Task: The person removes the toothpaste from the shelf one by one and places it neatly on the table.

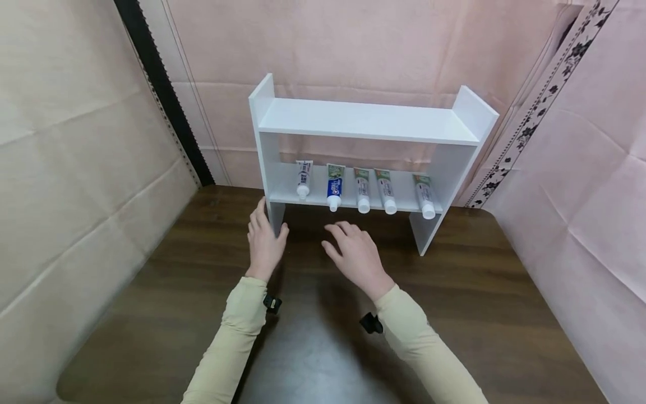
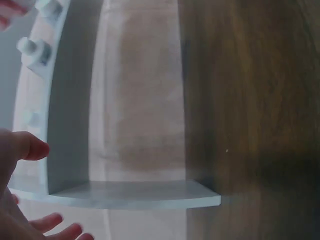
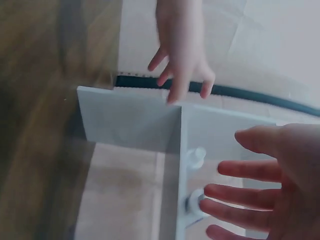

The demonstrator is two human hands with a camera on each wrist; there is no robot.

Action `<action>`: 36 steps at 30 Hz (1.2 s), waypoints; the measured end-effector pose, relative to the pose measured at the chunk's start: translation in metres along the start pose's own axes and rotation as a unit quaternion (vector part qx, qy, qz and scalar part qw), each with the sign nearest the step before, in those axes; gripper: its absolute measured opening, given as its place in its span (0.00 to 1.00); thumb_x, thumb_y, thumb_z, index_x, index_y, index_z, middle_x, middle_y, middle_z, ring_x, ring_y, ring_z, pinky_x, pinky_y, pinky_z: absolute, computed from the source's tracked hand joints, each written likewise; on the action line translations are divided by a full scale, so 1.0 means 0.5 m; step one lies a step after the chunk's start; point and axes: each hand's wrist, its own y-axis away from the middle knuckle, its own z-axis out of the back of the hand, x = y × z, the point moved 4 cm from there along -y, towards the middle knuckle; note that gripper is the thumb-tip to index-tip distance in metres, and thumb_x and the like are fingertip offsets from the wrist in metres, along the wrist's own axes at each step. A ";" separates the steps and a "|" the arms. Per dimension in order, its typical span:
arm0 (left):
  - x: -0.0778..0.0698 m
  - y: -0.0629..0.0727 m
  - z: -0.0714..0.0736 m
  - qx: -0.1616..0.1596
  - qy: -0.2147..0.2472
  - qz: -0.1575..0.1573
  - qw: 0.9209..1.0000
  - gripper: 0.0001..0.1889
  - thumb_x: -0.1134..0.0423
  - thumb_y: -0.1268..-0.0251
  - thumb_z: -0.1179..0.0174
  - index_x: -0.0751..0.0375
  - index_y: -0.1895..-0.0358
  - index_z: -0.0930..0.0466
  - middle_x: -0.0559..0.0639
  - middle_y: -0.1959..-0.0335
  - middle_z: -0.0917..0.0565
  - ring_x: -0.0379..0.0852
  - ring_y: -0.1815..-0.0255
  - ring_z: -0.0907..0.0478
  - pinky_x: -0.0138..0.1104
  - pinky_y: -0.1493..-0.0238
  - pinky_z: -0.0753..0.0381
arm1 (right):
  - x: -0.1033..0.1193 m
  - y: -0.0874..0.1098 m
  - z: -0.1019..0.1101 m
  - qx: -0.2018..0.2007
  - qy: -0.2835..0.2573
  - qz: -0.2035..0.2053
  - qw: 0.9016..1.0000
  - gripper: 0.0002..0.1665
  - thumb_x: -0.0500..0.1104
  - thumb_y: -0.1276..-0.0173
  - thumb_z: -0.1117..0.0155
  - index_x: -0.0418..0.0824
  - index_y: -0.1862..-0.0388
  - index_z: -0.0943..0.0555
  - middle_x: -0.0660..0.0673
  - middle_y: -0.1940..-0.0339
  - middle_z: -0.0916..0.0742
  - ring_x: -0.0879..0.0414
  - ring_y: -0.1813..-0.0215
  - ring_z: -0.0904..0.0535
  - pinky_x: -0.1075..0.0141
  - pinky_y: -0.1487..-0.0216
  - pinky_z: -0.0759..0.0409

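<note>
A white shelf [image 1: 368, 119] stands on the brown table [image 1: 323, 359], at 12 o'clock from the right hand [image 1: 358, 258]. Five tubes [image 1: 335, 180] lie in a row on its lower board, with their white caps pointing to about 6 o'clock. Four caps poke out past the front edge. Seen from the right hand, the blue tube is at 11 o'clock, the next one is at 12, another is at 1, and the last one is at 2. That hand holds nothing; its fingers are loose and a bit bent, and it is near the tubes but apart from them. At 9 o'clock from it is the left hand [image 1: 264, 244], with its thumb and fingers spread apart around the shelf's side. It is not gripping, and I cannot tell if it touches the wood. The smallest tube is at 1 o'clock from this hand. Both arms wear pale sleeves [image 1: 222, 348], and each has a small black box [image 1: 372, 323] at the wrist. Pink cloth [image 1: 323, 45] hangs behind the shelf at 12 o'clock.
</note>
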 end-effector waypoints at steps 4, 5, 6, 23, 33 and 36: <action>0.013 -0.016 -0.019 -0.004 0.032 0.008 0.999 0.45 0.59 0.34 0.41 0.42 0.22 0.63 0.62 0.27 0.45 0.63 0.33 0.42 0.57 0.37 0.41 | 0.017 -0.033 0.010 -0.002 0.025 0.033 0.999 0.26 0.50 0.30 0.40 0.43 0.36 0.25 0.40 0.37 0.21 0.45 0.35 0.26 0.51 0.39 0.27; 0.017 -0.019 -0.023 -0.002 0.045 0.010 0.999 0.45 0.59 0.33 0.42 0.40 0.22 0.65 0.62 0.28 0.45 0.64 0.33 0.41 0.58 0.36 0.41 | 0.020 -0.040 0.010 -0.003 0.033 0.041 0.999 0.27 0.50 0.30 0.40 0.44 0.35 0.27 0.39 0.36 0.22 0.45 0.34 0.28 0.50 0.38 0.28; 0.022 -0.021 -0.027 0.002 0.056 0.013 0.998 0.45 0.59 0.32 0.42 0.38 0.22 0.66 0.62 0.27 0.45 0.63 0.33 0.41 0.58 0.36 0.40 | 0.022 -0.047 0.010 -0.001 0.040 0.047 0.998 0.28 0.50 0.30 0.40 0.44 0.33 0.28 0.39 0.34 0.24 0.44 0.32 0.29 0.49 0.36 0.29; 0.009 -0.083 -0.030 0.024 0.209 0.002 0.978 0.37 0.51 0.26 0.51 0.38 0.22 0.62 0.54 0.23 0.48 0.53 0.23 0.47 0.54 0.27 0.44 | 0.039 -0.161 -0.033 0.033 0.160 0.082 0.983 0.41 0.52 0.31 0.38 0.44 0.24 0.41 0.37 0.33 0.25 0.43 0.30 0.32 0.46 0.31 0.37; -0.008 -0.107 -0.044 -0.017 0.218 0.021 0.976 0.40 0.59 0.29 0.46 0.41 0.23 0.61 0.59 0.30 0.42 0.54 0.32 0.38 0.51 0.31 0.37 | 0.035 -0.182 -0.056 0.055 0.139 0.053 0.987 0.35 0.51 0.30 0.40 0.48 0.26 0.36 0.39 0.41 0.19 0.43 0.36 0.27 0.44 0.32 0.38; -0.005 -0.101 -0.048 -0.030 0.229 0.009 0.973 0.40 0.59 0.29 0.47 0.38 0.22 0.62 0.59 0.30 0.43 0.54 0.31 0.37 0.51 0.32 0.36 | 0.041 -0.181 -0.063 0.045 0.141 0.053 0.988 0.34 0.52 0.30 0.41 0.47 0.27 0.35 0.40 0.42 0.18 0.44 0.37 0.26 0.44 0.33 0.38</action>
